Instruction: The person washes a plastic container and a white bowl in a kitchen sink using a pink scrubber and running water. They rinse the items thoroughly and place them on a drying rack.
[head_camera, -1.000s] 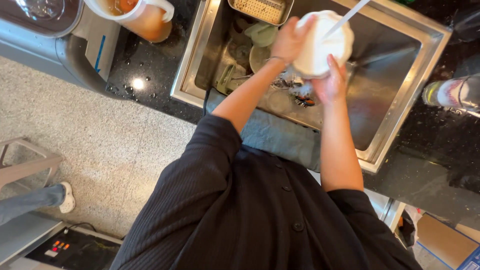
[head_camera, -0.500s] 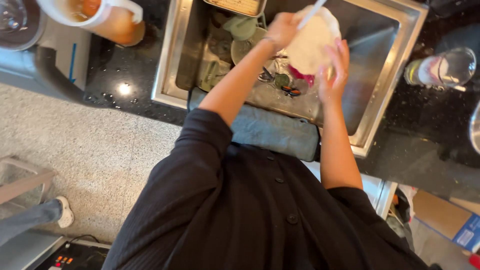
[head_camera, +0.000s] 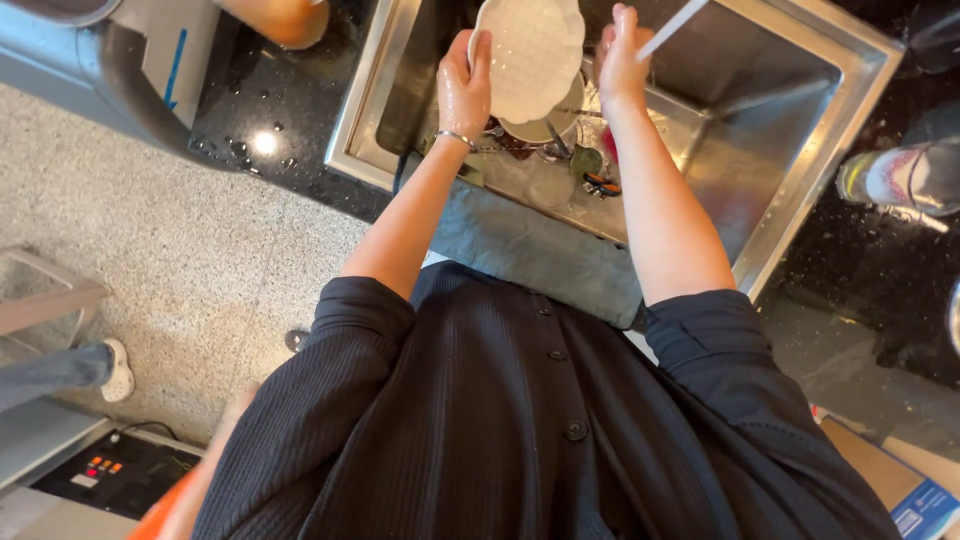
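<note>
A white scalloped plate is held upright over the steel sink, wet with drops. My left hand grips its left rim; a thin bracelet circles that wrist. My right hand is raised at the plate's right edge, fingers closed against it. Whether it grips the plate is hard to tell. A thin stream of water runs down beside my right hand. Below the plate, more dishes and utensils lie in the sink bottom.
A grey cloth hangs over the sink's front edge. Black wet countertop flanks the sink. A glass lies on the right counter. Another person's shoe stands on the speckled floor at left. A cardboard box sits at the lower right.
The white dish was turned from its rounded underside to show its inner face. My hands shifted left within the view as the camera moved closer.
</note>
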